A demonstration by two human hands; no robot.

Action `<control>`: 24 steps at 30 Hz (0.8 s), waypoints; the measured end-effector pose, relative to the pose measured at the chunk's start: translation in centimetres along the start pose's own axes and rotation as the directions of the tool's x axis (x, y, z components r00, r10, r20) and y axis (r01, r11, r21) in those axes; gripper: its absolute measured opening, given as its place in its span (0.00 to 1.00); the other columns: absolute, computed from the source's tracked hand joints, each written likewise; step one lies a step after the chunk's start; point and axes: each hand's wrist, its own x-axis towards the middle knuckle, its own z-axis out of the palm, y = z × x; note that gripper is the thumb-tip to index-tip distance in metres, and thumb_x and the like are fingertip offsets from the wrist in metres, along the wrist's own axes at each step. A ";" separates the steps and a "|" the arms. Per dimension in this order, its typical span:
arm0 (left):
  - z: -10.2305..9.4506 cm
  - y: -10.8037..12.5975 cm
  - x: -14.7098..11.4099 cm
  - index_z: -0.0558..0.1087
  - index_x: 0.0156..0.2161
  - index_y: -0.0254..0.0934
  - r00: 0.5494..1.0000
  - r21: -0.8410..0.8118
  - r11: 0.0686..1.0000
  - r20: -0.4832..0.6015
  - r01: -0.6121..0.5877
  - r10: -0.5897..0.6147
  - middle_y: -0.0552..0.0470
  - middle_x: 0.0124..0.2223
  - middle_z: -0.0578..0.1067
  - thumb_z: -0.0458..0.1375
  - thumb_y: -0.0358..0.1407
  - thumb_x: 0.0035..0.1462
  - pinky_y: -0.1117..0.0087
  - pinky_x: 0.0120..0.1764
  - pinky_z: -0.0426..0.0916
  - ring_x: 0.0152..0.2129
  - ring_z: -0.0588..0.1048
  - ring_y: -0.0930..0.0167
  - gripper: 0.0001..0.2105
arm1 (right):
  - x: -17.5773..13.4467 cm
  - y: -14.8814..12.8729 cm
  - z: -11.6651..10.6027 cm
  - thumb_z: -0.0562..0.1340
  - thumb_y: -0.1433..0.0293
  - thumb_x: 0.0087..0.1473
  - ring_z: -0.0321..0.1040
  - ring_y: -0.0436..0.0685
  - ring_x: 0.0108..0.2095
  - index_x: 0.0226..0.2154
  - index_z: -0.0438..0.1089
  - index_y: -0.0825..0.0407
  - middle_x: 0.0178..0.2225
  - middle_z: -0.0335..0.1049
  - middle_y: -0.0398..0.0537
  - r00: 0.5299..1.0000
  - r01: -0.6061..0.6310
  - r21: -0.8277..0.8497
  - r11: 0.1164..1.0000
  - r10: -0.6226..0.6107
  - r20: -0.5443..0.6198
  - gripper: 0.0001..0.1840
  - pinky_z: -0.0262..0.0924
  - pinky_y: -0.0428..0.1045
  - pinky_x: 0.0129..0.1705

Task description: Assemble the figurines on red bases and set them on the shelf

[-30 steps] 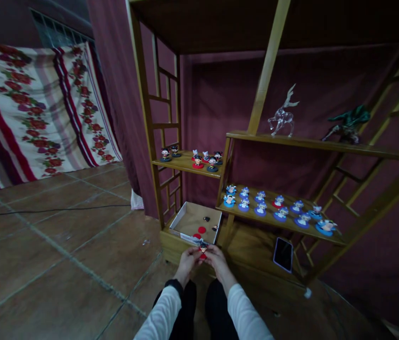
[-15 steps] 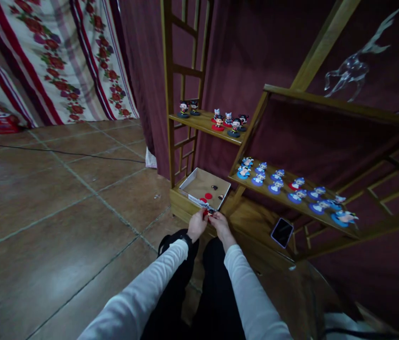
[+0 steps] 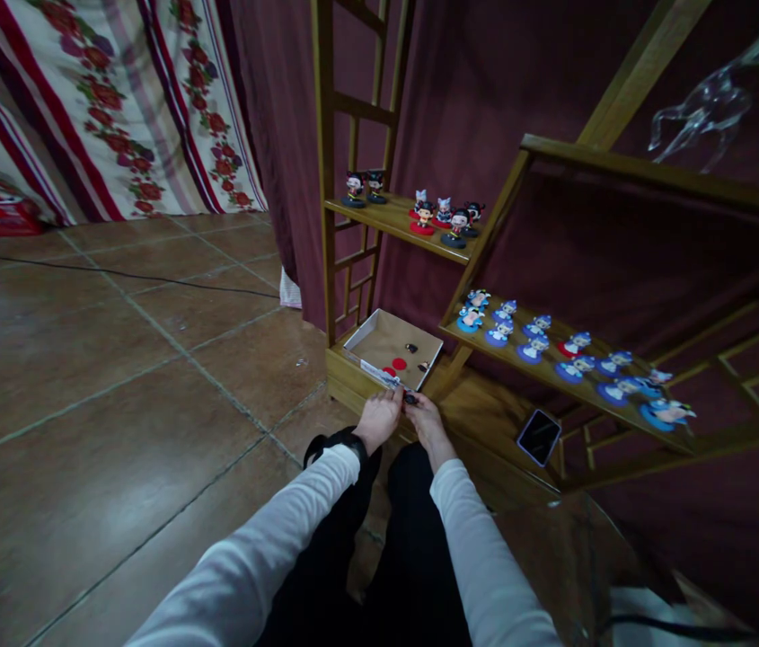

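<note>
Both hands meet low in front of the knees, fingertips together. Left hand (image 3: 379,416) and right hand (image 3: 428,420) pinch one small figurine (image 3: 410,396) between them; only a dark bit of it shows at the fingertips, too small to make out its long axis or which way it faces. Both hands closed on it, thumbs and forefingers in; neither looks nearer than the other, the piece sits midway.

Just beyond the fingertips, touching distance: an open box (image 3: 369,325) on the bottom shelf. Its near rim lies right ahead of the left hand. Inside: a red disc (image 3: 399,364) and a few dark small parts, loose on the box floor.

Ahead and to the right of the right hand, one level up: a row of blue figurines (image 3: 541,341) on a shelf, one red-based piece among them. Further ahead and higher: dark and red figurines (image 3: 423,212).

Right of the right hand, lying flat on the bottom board: a phone (image 3: 539,436), well apart from the hands.

Far up right: a glass deer (image 3: 709,103), partly cut off by the frame.
</note>
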 end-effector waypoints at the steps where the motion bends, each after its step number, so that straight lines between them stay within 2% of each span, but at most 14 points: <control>1: 0.2 -0.1 0.0 0.59 0.56 0.31 1.000 0.008 1.000 -0.005 -0.016 0.016 0.38 0.43 0.72 0.45 0.30 0.59 0.65 0.45 0.61 0.42 0.72 0.63 0.19 | 0.0 0.0 0.0 0.68 0.72 0.25 0.66 0.51 0.28 0.27 0.70 0.51 0.24 0.71 0.40 1.000 0.000 -0.001 1.000 0.000 0.005 0.18 0.61 0.49 0.36; 9: 1.1 -0.4 0.1 0.55 0.59 0.27 0.998 0.032 0.997 -0.010 -0.068 0.068 0.35 0.45 0.71 0.46 0.29 0.57 0.62 0.47 0.59 0.44 0.70 0.62 0.23 | 0.3 0.2 -0.3 0.68 0.73 0.25 0.67 0.52 0.29 0.27 0.71 0.51 0.24 0.72 0.40 1.000 -0.009 -0.032 0.999 0.009 0.003 0.17 0.62 0.50 0.38; 18: 0.7 -0.5 0.0 0.56 0.58 0.25 0.994 0.047 0.993 0.010 -0.111 0.110 0.33 0.45 0.71 0.44 0.28 0.58 0.62 0.45 0.59 0.43 0.70 0.62 0.22 | 0.2 0.4 -0.4 0.68 0.72 0.25 0.66 0.52 0.28 0.27 0.71 0.51 0.25 0.72 0.40 1.000 0.015 -0.052 0.999 -0.015 -0.001 0.17 0.62 0.50 0.36; 24: 0.5 -0.5 0.0 0.57 0.58 0.26 0.994 0.046 0.993 0.017 -0.109 0.108 0.34 0.44 0.72 0.45 0.27 0.58 0.63 0.46 0.60 0.43 0.71 0.61 0.22 | 0.0 0.3 -0.3 0.69 0.72 0.24 0.67 0.52 0.28 0.27 0.70 0.51 0.23 0.71 0.40 1.000 -0.023 -0.043 0.999 0.022 -0.014 0.19 0.62 0.51 0.35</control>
